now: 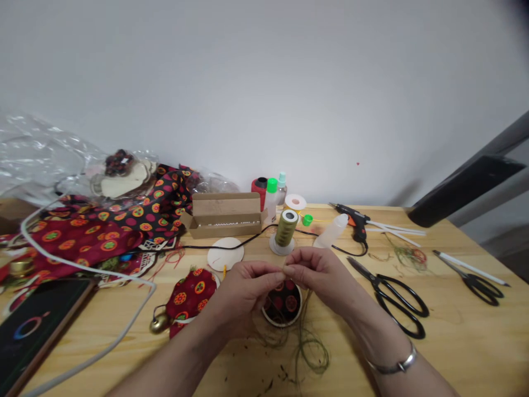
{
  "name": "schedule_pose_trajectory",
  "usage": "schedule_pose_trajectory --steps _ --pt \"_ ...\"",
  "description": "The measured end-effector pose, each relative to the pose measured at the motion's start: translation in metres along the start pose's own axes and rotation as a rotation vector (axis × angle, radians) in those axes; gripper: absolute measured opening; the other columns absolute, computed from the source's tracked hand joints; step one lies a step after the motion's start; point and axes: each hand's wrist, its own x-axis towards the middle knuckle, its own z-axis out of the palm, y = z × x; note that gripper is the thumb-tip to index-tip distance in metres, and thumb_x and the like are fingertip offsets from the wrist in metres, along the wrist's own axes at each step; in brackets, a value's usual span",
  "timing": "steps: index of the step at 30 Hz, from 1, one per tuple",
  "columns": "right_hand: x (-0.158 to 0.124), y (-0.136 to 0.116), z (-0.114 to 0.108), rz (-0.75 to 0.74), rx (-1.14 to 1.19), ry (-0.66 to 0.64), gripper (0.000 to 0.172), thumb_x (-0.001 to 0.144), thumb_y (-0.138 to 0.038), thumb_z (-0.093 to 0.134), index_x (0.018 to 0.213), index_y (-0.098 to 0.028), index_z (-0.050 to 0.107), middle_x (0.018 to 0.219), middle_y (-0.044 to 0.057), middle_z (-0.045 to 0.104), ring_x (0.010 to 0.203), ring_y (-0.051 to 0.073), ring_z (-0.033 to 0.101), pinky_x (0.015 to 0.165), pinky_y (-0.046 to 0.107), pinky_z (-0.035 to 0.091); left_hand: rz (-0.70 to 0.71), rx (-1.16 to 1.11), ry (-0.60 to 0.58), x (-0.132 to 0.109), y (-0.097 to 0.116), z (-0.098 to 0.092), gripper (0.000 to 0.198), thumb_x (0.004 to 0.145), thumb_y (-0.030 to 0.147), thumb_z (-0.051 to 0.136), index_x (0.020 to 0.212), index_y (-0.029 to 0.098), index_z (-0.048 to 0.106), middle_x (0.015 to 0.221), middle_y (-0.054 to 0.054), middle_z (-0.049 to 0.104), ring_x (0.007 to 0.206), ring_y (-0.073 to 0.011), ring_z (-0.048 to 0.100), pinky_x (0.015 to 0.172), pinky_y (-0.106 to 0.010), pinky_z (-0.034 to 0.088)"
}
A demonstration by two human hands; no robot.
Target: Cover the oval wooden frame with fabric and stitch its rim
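Here's your wooden table (454, 342), with clear plastic (39, 140) billowing at the far left, pale flat shapes (124, 183) showing through it. The cardboard box (225, 227) stands open at the far middle, its contents mostly hidden behind the front wall. Your left hand (251, 284) and right hand (316, 273) meet tip to tip: right fingers clamped on green thread, left ones pinched, though what's between those is too small to tell. Large scissors (384, 295) lie right of you. The squeeze bottle (332, 231) leans just beyond your hands; you can't tell how full. Below them sits the round patterned piece (282, 304), with green thread (312, 353) looping nearer you. The table's far edge runs along the wall; wood stretches between those scissors and the right edge.
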Motion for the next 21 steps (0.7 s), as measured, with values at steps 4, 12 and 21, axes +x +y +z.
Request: schedule_pose_trajectory --steps 4,12,21 --pt "-0.0002 -0.0002 0.0004 0.005 0.031 -0.001 0.031 0.061 -0.04 0.072 0.067 -0.013 0.059 0.054 -0.004 0.052 0.047 0.006 0.041 0.046 0.021 0.03 0.007 0.001 -0.009 -0.0003 0.0005 -0.0002 0.024 0.054 0.03 0.079 0.07 0.014 0.072 0.057 -0.004 0.066 0.056 -0.0171 0.061 0.054 -0.027 0.045" --pt "0.0004 0.0028 -0.0018 0.01 0.167 -0.035 0.03 0.061 -0.036 0.075 0.068 -0.012 0.058 0.05 -0.005 0.051 0.044 0.005 0.04 0.044 0.019 0.027 0.015 0.025 -0.038 -0.0001 0.0005 -0.0006 0.024 0.058 0.031 0.077 0.073 0.013 0.072 0.055 -0.003 0.065 0.054 -0.015 0.059 0.053 -0.026 0.044" --pt "-0.0006 0.0015 -0.0007 0.022 0.18 -0.024 0.031 0.059 -0.037 0.075 0.068 -0.013 0.057 0.049 -0.005 0.052 0.043 0.005 0.041 0.043 0.019 0.027 0.061 0.005 -0.05 0.0004 0.0022 0.001 0.011 0.062 0.024 0.075 0.067 0.014 0.073 0.061 -0.003 0.07 0.055 -0.0126 0.06 0.057 -0.023 0.045"
